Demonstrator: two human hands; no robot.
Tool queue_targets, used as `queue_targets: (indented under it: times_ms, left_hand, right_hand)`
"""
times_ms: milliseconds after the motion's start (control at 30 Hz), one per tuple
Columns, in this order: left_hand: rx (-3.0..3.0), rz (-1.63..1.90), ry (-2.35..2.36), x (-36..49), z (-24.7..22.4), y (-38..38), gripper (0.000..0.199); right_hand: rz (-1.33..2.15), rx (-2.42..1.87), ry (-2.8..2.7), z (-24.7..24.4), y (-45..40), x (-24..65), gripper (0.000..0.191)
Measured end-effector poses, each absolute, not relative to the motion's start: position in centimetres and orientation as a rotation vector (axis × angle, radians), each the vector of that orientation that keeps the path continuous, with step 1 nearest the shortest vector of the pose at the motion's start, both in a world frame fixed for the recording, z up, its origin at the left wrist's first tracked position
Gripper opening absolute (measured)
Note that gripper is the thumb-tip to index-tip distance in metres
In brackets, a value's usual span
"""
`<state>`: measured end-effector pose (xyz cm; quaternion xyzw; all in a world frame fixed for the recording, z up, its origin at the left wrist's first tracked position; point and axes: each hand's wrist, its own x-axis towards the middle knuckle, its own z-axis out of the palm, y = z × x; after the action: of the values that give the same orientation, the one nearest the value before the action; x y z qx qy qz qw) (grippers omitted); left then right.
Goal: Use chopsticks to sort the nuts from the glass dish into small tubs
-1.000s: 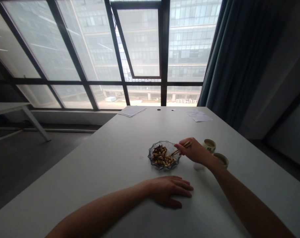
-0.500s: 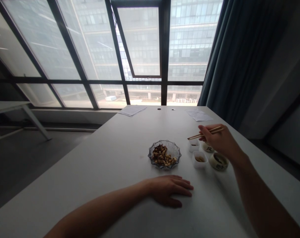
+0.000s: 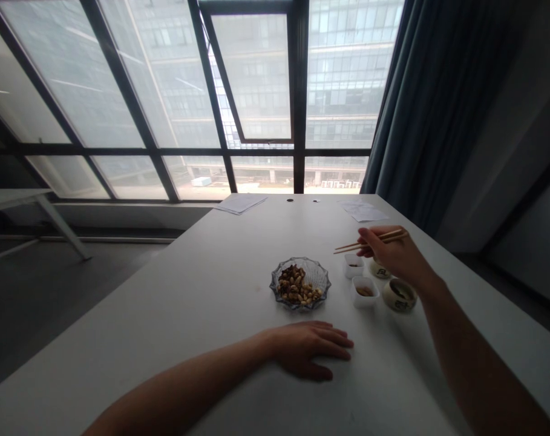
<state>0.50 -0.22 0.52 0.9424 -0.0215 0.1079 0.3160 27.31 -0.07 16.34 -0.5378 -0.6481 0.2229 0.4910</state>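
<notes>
My right hand (image 3: 386, 251) grips a pair of wooden chopsticks (image 3: 347, 247) above the small containers, their tips pointing left, slightly apart, with nothing seen between them. Beneath the hand are two small white plastic cups: the far cup (image 3: 353, 266) has a little dark food in it, the near cup (image 3: 364, 292) some brownish food. To their right stand two round ceramic pots; the near pot (image 3: 399, 295) shows fully, the far pot (image 3: 380, 268) is partly hidden by my hand. A glass bowl (image 3: 322, 275) holds mixed nuts (image 3: 298, 286). My left hand (image 3: 304, 350) lies flat on the table, fingers spread.
The white table (image 3: 202, 290) reaches to the windows. Papers (image 3: 241, 203) lie at its far left, more sheets (image 3: 363, 211) at its far right. A dark curtain (image 3: 415, 121) hangs at the right, and another table (image 3: 16, 197) stands at the left.
My right hand has shifted a little left with the chopsticks, and their tips now stand further apart, nearer the glass bowl. My left hand stays flat in place.
</notes>
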Motion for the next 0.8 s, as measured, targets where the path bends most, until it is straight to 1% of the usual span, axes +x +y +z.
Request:
queue_targets:
  times_ms: [100, 167, 333, 467, 600, 800]
  left_hand:
    - [2.486, 0.290, -0.059, 0.5, 0.6, -0.3, 0.060]
    - [2.487, 0.298, -0.064, 0.4, 0.7, -0.3, 0.060]
    - [2.483, 0.297, -0.069, 0.5, 0.6, -0.2, 0.060]
    - [2.481, 0.308, -0.075, 0.4, 0.3, -0.1, 0.060]
    - [2.473, 0.314, -0.079, 0.4, 0.4, -0.1, 0.060]
    - [2.471, 0.287, -0.066, 0.4, 0.7, -0.3, 0.060]
  right_hand:
    - [0.712, -1.249, -1.714, 16.2, -0.5, 25.5, 0.040]
    - [0.757, -1.258, -1.778, 15.7, -0.6, 24.3, 0.039]
    - [0.809, -1.323, -1.704, 13.5, 0.4, 22.1, 0.035]
    - [0.819, -1.355, -1.680, 12.2, 1.2, 21.3, 0.041]
    - [0.828, -1.374, -1.684, 12.1, 1.3, 20.9, 0.044]
    - [0.833, -1.378, -1.709, 12.2, 1.1, 20.6, 0.042]
